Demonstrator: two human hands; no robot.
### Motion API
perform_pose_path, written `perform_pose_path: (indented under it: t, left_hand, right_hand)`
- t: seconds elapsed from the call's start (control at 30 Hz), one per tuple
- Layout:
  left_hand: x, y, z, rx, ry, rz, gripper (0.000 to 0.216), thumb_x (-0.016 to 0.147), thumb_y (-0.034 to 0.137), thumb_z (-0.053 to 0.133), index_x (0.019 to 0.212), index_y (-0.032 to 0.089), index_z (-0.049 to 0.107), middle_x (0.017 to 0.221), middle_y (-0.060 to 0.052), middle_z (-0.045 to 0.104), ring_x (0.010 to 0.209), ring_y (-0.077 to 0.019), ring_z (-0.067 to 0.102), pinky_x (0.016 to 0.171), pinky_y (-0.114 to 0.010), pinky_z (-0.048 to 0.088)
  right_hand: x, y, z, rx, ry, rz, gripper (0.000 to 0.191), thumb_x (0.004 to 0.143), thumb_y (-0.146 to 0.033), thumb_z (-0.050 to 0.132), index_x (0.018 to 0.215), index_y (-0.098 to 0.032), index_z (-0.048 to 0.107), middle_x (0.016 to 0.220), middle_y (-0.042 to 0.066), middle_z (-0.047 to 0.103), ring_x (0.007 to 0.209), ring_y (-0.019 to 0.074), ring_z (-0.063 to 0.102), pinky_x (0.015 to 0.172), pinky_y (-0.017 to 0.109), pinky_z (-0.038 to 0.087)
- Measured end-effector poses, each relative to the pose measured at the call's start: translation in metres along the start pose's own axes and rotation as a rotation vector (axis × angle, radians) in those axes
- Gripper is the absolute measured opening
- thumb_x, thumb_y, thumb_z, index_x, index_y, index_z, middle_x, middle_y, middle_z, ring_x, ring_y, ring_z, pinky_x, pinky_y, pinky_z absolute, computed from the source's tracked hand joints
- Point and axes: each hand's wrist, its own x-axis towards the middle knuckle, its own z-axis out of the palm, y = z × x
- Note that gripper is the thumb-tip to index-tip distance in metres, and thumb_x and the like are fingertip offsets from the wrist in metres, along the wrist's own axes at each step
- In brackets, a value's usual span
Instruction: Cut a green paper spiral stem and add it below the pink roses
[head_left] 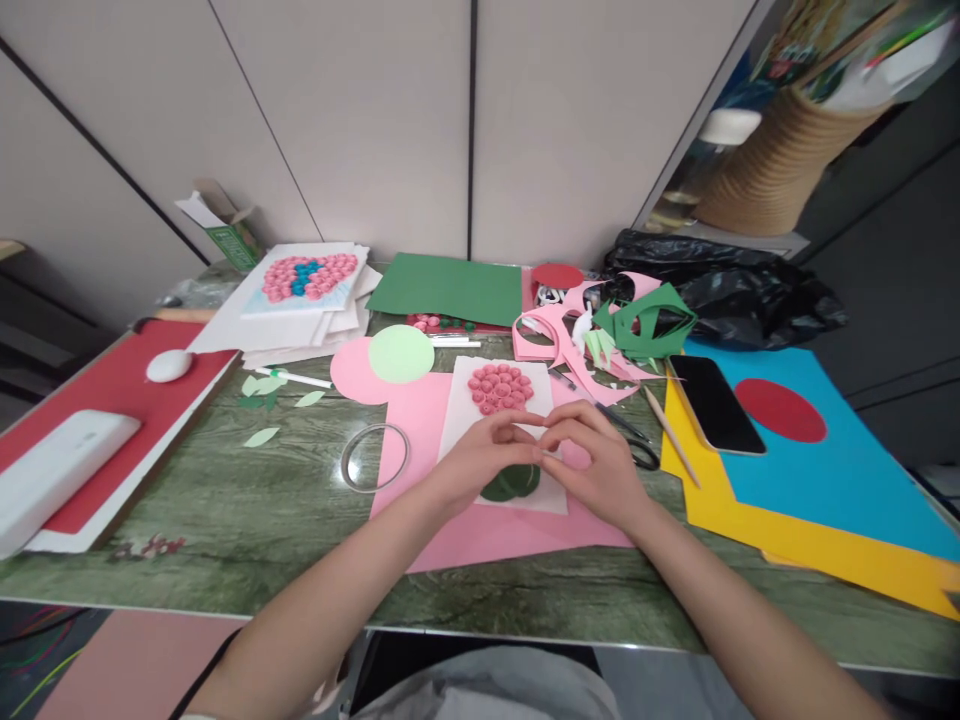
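Both my hands meet over a white card (471, 400) that lies on a pink sheet (495, 530) in the middle of the table. My left hand (480, 455) and my right hand (596, 455) have their fingertips pinched together around something small that I cannot make out. A cluster of pink rolled paper circles (499, 387) sits on the card just beyond my fingers. Dark green paper leaves (511, 483) lie on the card under my hands.
A tape ring (374, 457), pale green and pink paper discs (400, 353), pink and green paper scraps (637, 325), scissors (637, 445), a wooden stick (671, 435), a phone (716, 403) on blue and yellow sheets, a stack of cards (300, 290), a mouse (169, 365) and a black bag (735, 285).
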Motion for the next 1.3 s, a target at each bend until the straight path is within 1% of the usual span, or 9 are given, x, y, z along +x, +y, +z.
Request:
perform_pose_path:
  t: [0.2, 0.33, 0.4, 0.5, 0.63, 0.73, 0.87, 1.03, 1.3]
  left_hand:
    - [-0.002, 0.012, -0.003, 0.045, -0.005, 0.099, 0.035, 0.067, 0.014, 0.068, 0.101, 0.015, 0.061, 0.081, -0.001, 0.06, 0.075, -0.01, 0.055, 0.072, -0.025, 0.04]
    - [-0.004, 0.047, 0.004, 0.161, -0.038, 0.254, 0.034, 0.072, 0.015, 0.064, 0.105, 0.017, 0.06, 0.084, -0.003, 0.061, 0.08, -0.0123, 0.058, 0.076, -0.028, 0.044]
    - [-0.008, 0.073, 0.013, 0.252, -0.016, 0.343, 0.034, 0.073, 0.016, 0.064, 0.106, 0.019, 0.059, 0.078, 0.0, 0.059, 0.072, -0.0104, 0.057, 0.07, -0.026, 0.045]
    - [-0.017, 0.109, 0.028, 0.299, 0.021, 0.545, 0.029, 0.074, 0.017, 0.064, 0.103, 0.019, 0.06, 0.081, 0.0, 0.061, 0.077, -0.0108, 0.06, 0.071, -0.024, 0.047]
    - [-0.027, 0.131, 0.038, 0.331, 0.084, 0.693, 0.026, 0.075, 0.017, 0.064, 0.1, 0.02, 0.061, 0.08, 0.0, 0.062, 0.078, -0.0105, 0.06, 0.07, -0.021, 0.049]
    - [-0.029, 0.131, 0.032, 0.389, 0.052, 0.641, 0.028, 0.074, 0.019, 0.066, 0.101, 0.02, 0.06, 0.081, 0.0, 0.062, 0.074, -0.0103, 0.059, 0.066, -0.021, 0.049]
    - [-0.029, 0.128, 0.022, 0.567, -0.046, 0.522, 0.027, 0.075, 0.018, 0.064, 0.102, 0.02, 0.059, 0.083, -0.002, 0.064, 0.079, -0.013, 0.061, 0.069, -0.025, 0.051]
    - [-0.029, 0.13, 0.018, 0.726, -0.11, 0.423, 0.031, 0.075, 0.013, 0.06, 0.105, 0.022, 0.057, 0.086, -0.001, 0.065, 0.083, -0.0143, 0.062, 0.075, -0.029, 0.051]
    - [-0.025, 0.129, 0.016, 0.686, -0.151, 0.395, 0.027, 0.075, 0.013, 0.059, 0.101, 0.021, 0.058, 0.086, -0.002, 0.064, 0.084, -0.0151, 0.062, 0.075, -0.03, 0.051]
  right_hand:
    - [0.009, -0.009, -0.002, 0.105, 0.067, -0.012, 0.011, 0.08, -0.018, 0.062, 0.086, -0.025, 0.068, 0.091, 0.004, 0.058, 0.089, 0.018, 0.059, 0.076, 0.035, 0.051]
    - [0.035, -0.021, -0.015, 0.089, 0.104, -0.052, 0.014, 0.081, -0.018, 0.061, 0.086, -0.027, 0.07, 0.093, 0.003, 0.059, 0.089, 0.0176, 0.058, 0.077, 0.036, 0.05]
    - [0.055, -0.032, -0.025, 0.068, 0.196, -0.114, 0.014, 0.078, -0.015, 0.064, 0.083, -0.027, 0.07, 0.091, 0.002, 0.059, 0.089, 0.0175, 0.058, 0.077, 0.036, 0.05]
    - [0.085, -0.053, -0.038, 0.057, 0.427, -0.197, 0.015, 0.073, -0.013, 0.068, 0.077, -0.027, 0.068, 0.086, 0.0, 0.057, 0.087, 0.017, 0.057, 0.075, 0.034, 0.049]
    - [0.103, -0.073, -0.048, -0.013, 0.584, -0.276, 0.016, 0.072, -0.01, 0.068, 0.071, -0.025, 0.064, 0.08, -0.001, 0.054, 0.079, 0.0153, 0.054, 0.069, 0.031, 0.047]
    - [0.101, -0.075, -0.055, -0.127, 0.483, -0.321, 0.016, 0.071, -0.01, 0.069, 0.07, -0.023, 0.061, 0.08, 0.0, 0.053, 0.077, 0.0154, 0.054, 0.068, 0.031, 0.045]
    - [0.093, -0.07, -0.065, -0.255, 0.205, -0.391, 0.015, 0.074, -0.01, 0.066, 0.071, -0.022, 0.057, 0.082, 0.001, 0.053, 0.079, 0.016, 0.054, 0.068, 0.031, 0.044]
    - [0.088, -0.066, -0.071, -0.339, -0.036, -0.335, 0.012, 0.077, -0.014, 0.065, 0.074, -0.02, 0.055, 0.085, 0.002, 0.053, 0.077, 0.0158, 0.05, 0.068, 0.031, 0.041]
    - [0.088, -0.071, -0.071, -0.337, -0.085, -0.292, 0.015, 0.077, -0.013, 0.065, 0.073, -0.019, 0.053, 0.082, 0.0, 0.049, 0.074, 0.0134, 0.047, 0.067, 0.029, 0.037]
